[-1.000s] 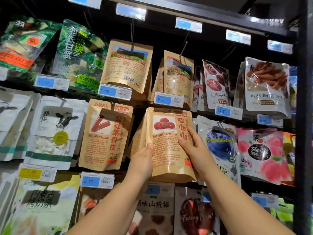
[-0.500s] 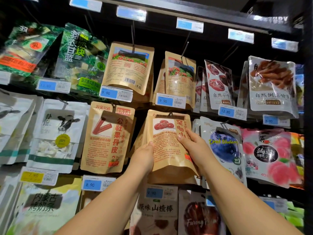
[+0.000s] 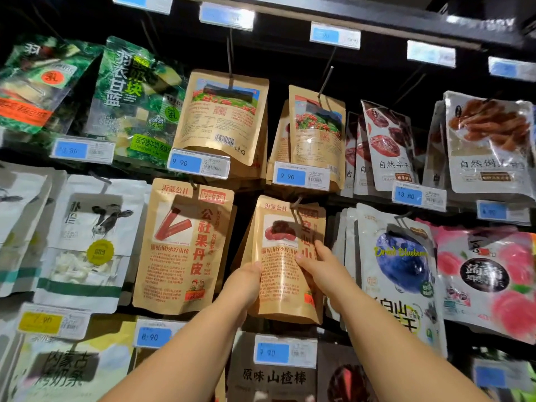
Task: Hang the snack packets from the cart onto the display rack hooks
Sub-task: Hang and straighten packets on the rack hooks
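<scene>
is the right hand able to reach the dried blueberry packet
Probably yes: the right hand sits just left of the dried blueberry packet, nothing between, though it holds the brown snack packet.

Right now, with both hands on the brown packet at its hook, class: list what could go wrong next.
1. The hook meets the top of the brown packet, but whether it passes through the hole is unclear; if the left hand and right hand release early, the packet may drop.
2. The packets behind it fan out leftwards, so pushing back may bunch or unseat them.
3. The blueberry packet hangs close beside the right hand and may get nudged.
</scene>
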